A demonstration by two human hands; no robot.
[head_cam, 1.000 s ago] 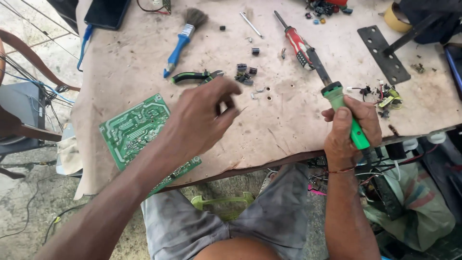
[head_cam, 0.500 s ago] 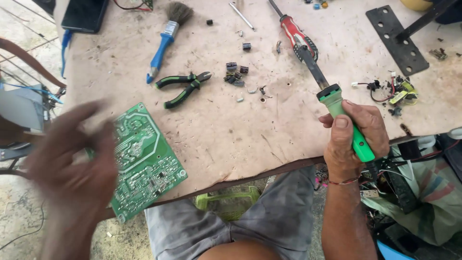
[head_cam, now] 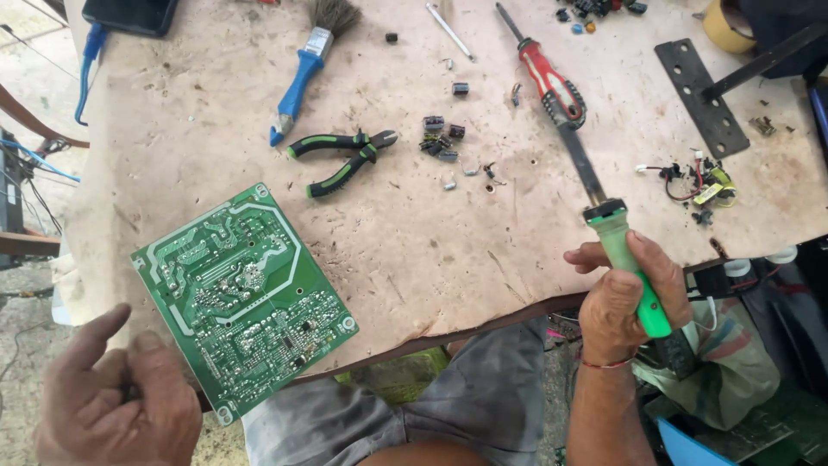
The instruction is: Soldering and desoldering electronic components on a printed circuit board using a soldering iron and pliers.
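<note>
My right hand is wrapped around the green handle of the soldering iron, its metal shaft lying out over the table. My left hand is loosely curled and empty, just off the table's near corner, beside the green circuit board. Farther out lie green-handled pliers, a blue brush and a red screwdriver.

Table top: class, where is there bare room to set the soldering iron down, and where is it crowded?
Bare: the table between the circuit board and soldering iron, below the pliers; also left of the brush. Crowded: small parts mid-table, screwdriver, wire scraps and bracket at right.
</note>
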